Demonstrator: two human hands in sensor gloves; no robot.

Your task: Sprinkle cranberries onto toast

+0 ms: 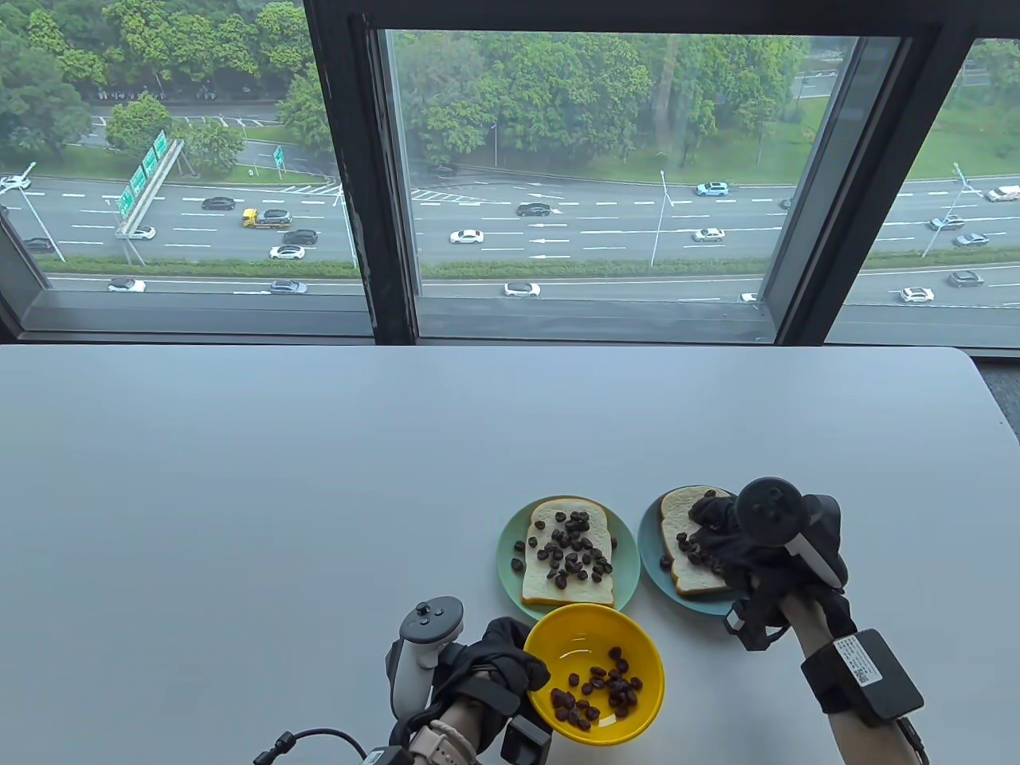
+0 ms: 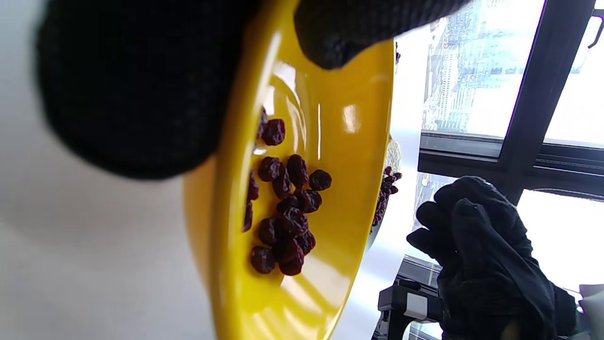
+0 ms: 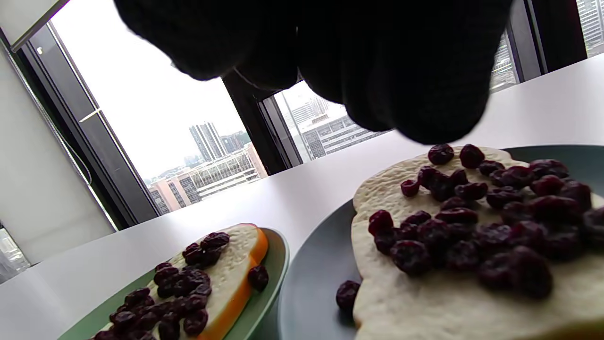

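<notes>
A yellow bowl (image 1: 594,629) with several cranberries (image 1: 606,689) sits at the table's near edge. My left hand (image 1: 532,673) grips its left rim, thumb inside the bowl (image 2: 330,141). A toast slice (image 1: 542,590) covered in cranberries lies on a green plate (image 1: 510,574). A second toast (image 1: 677,518) lies on a blue plate (image 1: 649,550). My right hand (image 1: 713,530) hovers just above this toast with fingers bunched downward. The right wrist view shows its fingertips (image 3: 424,118) close over the cranberries on the toast (image 3: 424,302). I cannot see whether it holds any.
One loose cranberry (image 3: 348,293) lies on the blue plate (image 3: 311,274) beside the toast. The white table (image 1: 239,518) runs left and back to a large window (image 1: 574,183). The table's right corner is rounded.
</notes>
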